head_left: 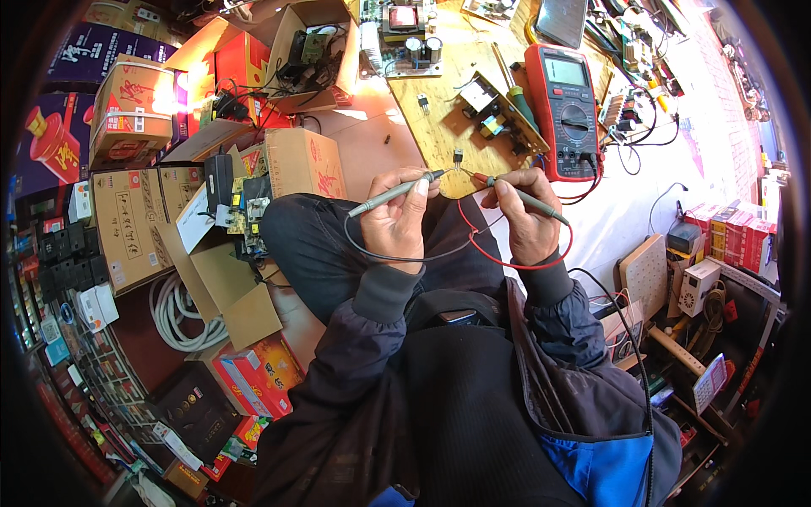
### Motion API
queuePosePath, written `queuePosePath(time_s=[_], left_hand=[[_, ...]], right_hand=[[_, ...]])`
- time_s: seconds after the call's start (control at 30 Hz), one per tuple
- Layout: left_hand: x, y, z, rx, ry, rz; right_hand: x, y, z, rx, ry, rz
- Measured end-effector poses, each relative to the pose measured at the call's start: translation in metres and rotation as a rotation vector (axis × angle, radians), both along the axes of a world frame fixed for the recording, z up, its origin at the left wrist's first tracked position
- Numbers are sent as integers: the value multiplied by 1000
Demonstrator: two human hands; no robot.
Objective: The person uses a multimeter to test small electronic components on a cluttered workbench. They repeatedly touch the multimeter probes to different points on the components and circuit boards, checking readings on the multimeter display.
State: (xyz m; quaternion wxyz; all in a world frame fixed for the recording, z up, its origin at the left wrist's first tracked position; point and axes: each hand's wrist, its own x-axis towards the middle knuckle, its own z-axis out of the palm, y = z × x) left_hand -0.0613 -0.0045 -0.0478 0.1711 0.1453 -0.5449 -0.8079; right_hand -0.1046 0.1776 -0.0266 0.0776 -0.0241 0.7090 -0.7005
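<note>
My left hand [399,221] is closed around a grey test probe [393,195] with a black lead. A second test probe [539,205], grey with a red tip end and a red lead, is gripped in my right hand [525,218]. Both tips point toward a small three-legged transistor [458,156] at the near edge of a wooden board [405,101]; whether they touch its legs is too small to tell. Beyond my right hand lies a red multimeter [564,110], its leads plugged in. Another transistor [423,101] lies farther back on the board.
A circuit board [498,114] with a green-handled screwdriver [519,103] sits left of the multimeter. At the back is a larger circuit board [401,42]. Cardboard boxes [127,220] and a coiled grey cable [173,313] crowd the left. Red boxes [743,232] stand at right.
</note>
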Motion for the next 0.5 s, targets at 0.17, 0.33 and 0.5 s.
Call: queuePosePath(time_s=[0.17,0.33,0.5], left_hand=[[0,0,0,-11,0,2],[0,0,-1,-25,-14,4],[1,0,-1,-40,-16,11]], right_hand=[[0,0,-1,-21,-13,-5],[0,0,1,-23,-8,12],[1,-2,2,-88,-13,2]])
